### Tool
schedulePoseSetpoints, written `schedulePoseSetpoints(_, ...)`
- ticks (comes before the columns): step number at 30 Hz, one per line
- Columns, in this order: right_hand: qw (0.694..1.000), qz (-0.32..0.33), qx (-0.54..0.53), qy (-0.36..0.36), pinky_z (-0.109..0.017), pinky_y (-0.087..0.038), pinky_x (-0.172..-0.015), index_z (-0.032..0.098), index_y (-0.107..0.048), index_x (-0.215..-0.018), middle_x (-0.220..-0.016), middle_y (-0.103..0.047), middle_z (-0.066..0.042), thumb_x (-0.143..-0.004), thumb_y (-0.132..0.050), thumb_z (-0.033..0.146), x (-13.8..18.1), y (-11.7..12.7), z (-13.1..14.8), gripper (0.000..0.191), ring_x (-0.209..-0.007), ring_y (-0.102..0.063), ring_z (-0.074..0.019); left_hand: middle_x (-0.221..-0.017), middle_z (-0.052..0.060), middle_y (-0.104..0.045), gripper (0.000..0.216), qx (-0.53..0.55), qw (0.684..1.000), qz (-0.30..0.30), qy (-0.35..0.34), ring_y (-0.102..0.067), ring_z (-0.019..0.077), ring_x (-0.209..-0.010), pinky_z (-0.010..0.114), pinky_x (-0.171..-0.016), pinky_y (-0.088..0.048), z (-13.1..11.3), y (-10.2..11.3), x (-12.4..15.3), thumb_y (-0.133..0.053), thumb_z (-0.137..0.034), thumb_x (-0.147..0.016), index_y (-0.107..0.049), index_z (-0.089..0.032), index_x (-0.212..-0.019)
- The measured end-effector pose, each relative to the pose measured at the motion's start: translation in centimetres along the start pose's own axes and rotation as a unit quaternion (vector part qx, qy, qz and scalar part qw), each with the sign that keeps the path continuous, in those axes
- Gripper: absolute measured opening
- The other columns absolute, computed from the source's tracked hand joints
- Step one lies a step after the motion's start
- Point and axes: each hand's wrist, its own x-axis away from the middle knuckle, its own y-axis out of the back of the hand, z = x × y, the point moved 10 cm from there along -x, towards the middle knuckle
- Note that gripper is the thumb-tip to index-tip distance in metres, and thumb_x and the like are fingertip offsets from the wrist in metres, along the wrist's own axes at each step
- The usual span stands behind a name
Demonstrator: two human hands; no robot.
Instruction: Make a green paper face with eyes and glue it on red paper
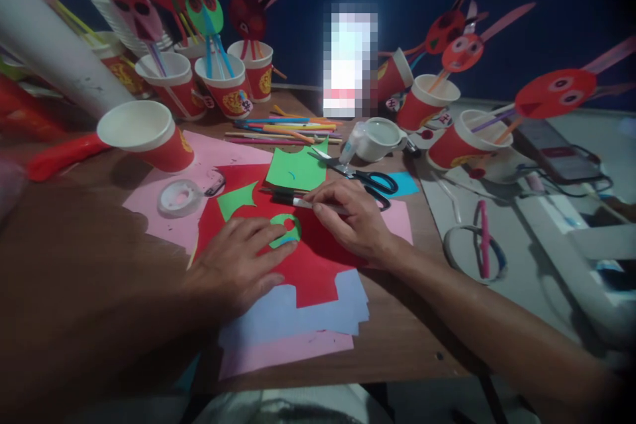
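Observation:
My left hand (243,258) lies flat with its fingers stretched, the fingertips on a small green paper cutout (294,236). A red spot and a bit of blue show on that cutout. Under it spreads a sheet of red paper (318,248). My right hand (350,215) is closed round a marker (297,201) with a black end pointing left, just above the cutout. Beyond the marker lies a green paper piece (298,167) with a curved blue line, and a smaller green scrap (238,201) is at its left. Black-handled scissors (380,180) rest just past my right hand.
A roll of tape (179,197) sits on pink paper at left, near a tilted paper cup (149,136). Colourful sticks (283,127) lie behind the paper. A white mug (380,139) stands behind the scissors. Cups with paper faces (221,73) stand at both sides.

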Motion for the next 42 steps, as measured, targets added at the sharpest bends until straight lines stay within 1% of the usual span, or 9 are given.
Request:
schedulePoseSetpoints(8, 1.0, 0.004, 0.019, -0.001, -0.034, -0.038, -0.082, 0.017, -0.062, -0.088, -0.089, -0.069, -0.003, -0.086, -0.051, 0.021, 0.0, -0.1, -0.2, 0.012, -0.087, -0.059, -0.0177, -0.115, 0.014, -0.059, 0.031, -0.041, 0.999, 0.01, -0.012, -0.048, 0.0318, -0.098, 0.048, -0.078, -0.043, -0.6, -0.3, -0.7, -0.047, -0.03, -0.087, -0.063, -0.016, -0.109)
schedulePoseSetpoints(12, 0.999, 0.007, 0.03, -0.011, -0.034, -0.037, -0.081, 0.017, -0.063, -0.09, -0.087, -0.068, -0.003, -0.086, -0.051, 0.023, -0.1, -0.3, -0.4, 0.014, -0.085, -0.058, -0.0181, -0.111, 0.015, -0.061, 0.03, -0.073, 0.997, -0.001, -0.017, -0.05, 0.0319, -0.097, 0.047, -0.075, -0.045, -1.3, 0.0, -1.1, -0.047, -0.03, -0.087, -0.063, -0.014, -0.106)
schedulePoseSetpoints(17, 0.999, 0.006, 0.029, -0.016, -0.033, -0.036, -0.08, 0.018, -0.063, -0.091, -0.086, -0.068, -0.002, -0.085, -0.052, 0.021, -0.2, -0.2, -0.4, 0.013, -0.083, -0.057, -0.0169, -0.114, 0.015, -0.061, 0.028, -0.062, 0.998, 0.009, -0.013, -0.051, 0.0309, -0.095, 0.047, -0.074, -0.046, -1.3, -0.1, -1.2, -0.049, -0.029, -0.086, -0.063, -0.014, -0.106)
schedulePoseSetpoints(24, 1.0, -0.001, 0.01, -0.018, -0.031, -0.036, -0.076, 0.018, -0.063, -0.09, -0.086, -0.067, -0.001, -0.085, -0.054, 0.019, -0.2, 0.0, -0.5, 0.011, -0.081, -0.057, -0.0154, -0.11, 0.014, -0.065, 0.032, 0.031, 0.996, -0.079, -0.019, -0.056, 0.0283, -0.099, 0.045, -0.082, -0.046, -0.6, 1.3, -0.1, -0.052, -0.016, -0.083, -0.056, -0.011, -0.114)
schedulePoseSetpoints(28, 1.0, 0.008, -0.002, -0.02, -0.032, -0.037, -0.078, 0.017, -0.063, -0.091, -0.087, -0.067, -0.002, -0.086, -0.052, 0.019, -0.1, -0.1, -0.5, 0.012, -0.082, -0.057, -0.016, -0.111, 0.012, -0.065, 0.03, 0.058, 0.995, -0.086, -0.006, -0.057, 0.0258, -0.103, 0.044, -0.087, -0.045, -0.1, 1.5, 0.1, -0.049, -0.014, -0.083, -0.056, -0.013, -0.113)
schedulePoseSetpoints(32, 1.0, 0.009, 0.0, -0.02, -0.032, -0.036, -0.078, 0.017, -0.063, -0.092, -0.087, -0.067, -0.001, -0.086, -0.053, 0.019, -0.1, -0.1, -0.6, 0.012, -0.082, -0.057, -0.0162, -0.11, 0.014, -0.065, 0.026, 0.067, 0.994, -0.09, -0.011, -0.058, 0.0275, -0.1, 0.045, -0.084, -0.045, 0.2, 2.0, 0.2, -0.049, -0.016, -0.082, -0.059, -0.012, -0.106)
schedulePoseSetpoints(37, 1.0, 0.003, 0.003, -0.013, -0.031, -0.036, -0.076, 0.018, -0.063, -0.091, -0.085, -0.067, -0.001, -0.085, -0.053, 0.019, -0.2, -0.1, -0.5, 0.012, -0.08, -0.057, -0.0157, -0.106, 0.012, -0.067, 0.027, 0.073, 0.987, -0.145, -0.019, -0.06, 0.0257, -0.095, 0.042, -0.081, -0.046, 1.3, 3.0, 0.7, -0.054, -0.014, -0.079, -0.06, -0.014, -0.105)
schedulePoseSetpoints(40, 1.0, 0.0, 0.007, -0.015, -0.03, -0.037, -0.075, 0.018, -0.063, -0.09, -0.085, -0.067, -0.001, -0.086, -0.053, 0.019, -0.2, -0.1, -0.5, 0.011, -0.08, -0.057, -0.0153, -0.101, 0.01, -0.068, 0.024, 0.074, 0.984, -0.162, -0.01, -0.061, 0.024, -0.092, 0.04, -0.079, -0.047, 1.7, 3.3, 0.8, -0.058, -0.011, -0.076, -0.062, -0.016, -0.099)
schedulePoseSetpoints(42, 1.0, 0.005, 0.008, -0.02, -0.031, -0.037, -0.076, 0.019, -0.063, -0.091, -0.087, -0.067, -0.001, -0.086, -0.052, 0.02, -0.2, -0.1, -0.5, 0.012, -0.081, -0.057, -0.0157, -0.097, 0.009, -0.068, 0.018, 0.083, 0.984, -0.156, 0.009, -0.061, 0.0227, -0.09, 0.038, -0.078, -0.048, 1.9, 3.3, 0.6, -0.059, -0.01, -0.076, -0.063, -0.017, -0.093)
